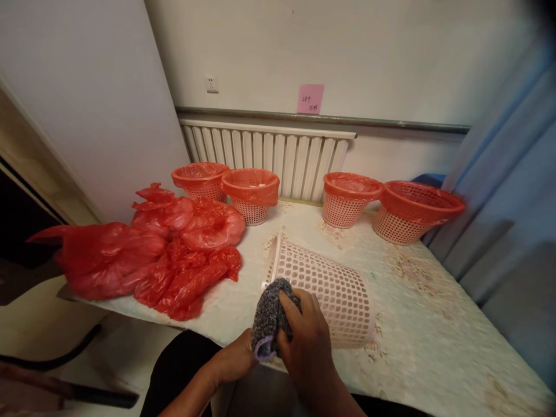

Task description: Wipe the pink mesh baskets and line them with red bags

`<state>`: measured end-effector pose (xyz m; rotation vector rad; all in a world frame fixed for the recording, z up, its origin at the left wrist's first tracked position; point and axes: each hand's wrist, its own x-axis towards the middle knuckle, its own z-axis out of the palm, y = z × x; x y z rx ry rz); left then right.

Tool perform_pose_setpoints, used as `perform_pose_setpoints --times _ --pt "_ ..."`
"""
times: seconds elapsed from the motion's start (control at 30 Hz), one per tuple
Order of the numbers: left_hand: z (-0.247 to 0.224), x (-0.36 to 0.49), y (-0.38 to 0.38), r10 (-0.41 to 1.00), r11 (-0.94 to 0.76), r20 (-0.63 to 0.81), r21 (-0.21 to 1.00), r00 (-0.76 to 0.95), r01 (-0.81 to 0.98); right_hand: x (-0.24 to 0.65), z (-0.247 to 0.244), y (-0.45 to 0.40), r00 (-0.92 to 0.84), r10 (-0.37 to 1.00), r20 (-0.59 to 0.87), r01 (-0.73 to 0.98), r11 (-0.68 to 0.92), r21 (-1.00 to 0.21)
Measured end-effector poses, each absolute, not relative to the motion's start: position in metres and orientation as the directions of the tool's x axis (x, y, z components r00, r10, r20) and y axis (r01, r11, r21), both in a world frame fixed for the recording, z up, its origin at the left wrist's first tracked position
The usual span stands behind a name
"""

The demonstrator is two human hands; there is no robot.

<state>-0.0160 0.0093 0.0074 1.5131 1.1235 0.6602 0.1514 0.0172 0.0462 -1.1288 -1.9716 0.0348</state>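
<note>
A white perforated basket lies on its side on the table, its wide rim facing left. My right hand is closed around a grey cloth with a purple edge, which is bunched against the basket's near rim. Just left of and below the cloth is my left hand, its fingers hidden behind the cloth, so its grip cannot be made out.
Red plastic bags are heaped at the table's left. Along the back stand several baskets lined with red bags, in front of a radiator. A blue curtain hangs at the right.
</note>
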Motion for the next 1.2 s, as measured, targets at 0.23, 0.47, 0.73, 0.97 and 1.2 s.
perform_pose_setpoints --times 0.23,0.47,0.73,0.97,1.2 --pt "0.007 -0.015 0.008 0.900 -0.021 -0.079 0.974 0.429 0.224 0.146 0.043 0.012 -0.195 0.723 0.663 0.745 0.549 -0.380" --pt "0.017 -0.005 0.014 0.922 -0.091 0.043 0.990 0.385 0.106 0.142 0.043 0.007 -0.175 0.723 0.669 0.749 0.538 -0.386" --pt "0.017 -0.009 0.014 0.898 -0.133 0.086 0.988 0.431 0.081 0.140 0.046 0.005 -0.199 0.741 0.642 0.769 0.524 -0.366" --pt "0.014 -0.009 0.012 0.892 -0.010 0.044 0.997 0.450 -0.078 0.149 0.074 0.042 -0.180 0.790 0.586 0.839 0.434 -0.327" --pt "0.010 -0.010 0.013 0.908 -0.018 0.055 0.996 0.415 -0.091 0.151 0.078 0.064 -0.063 0.791 0.608 0.921 0.281 -0.270"
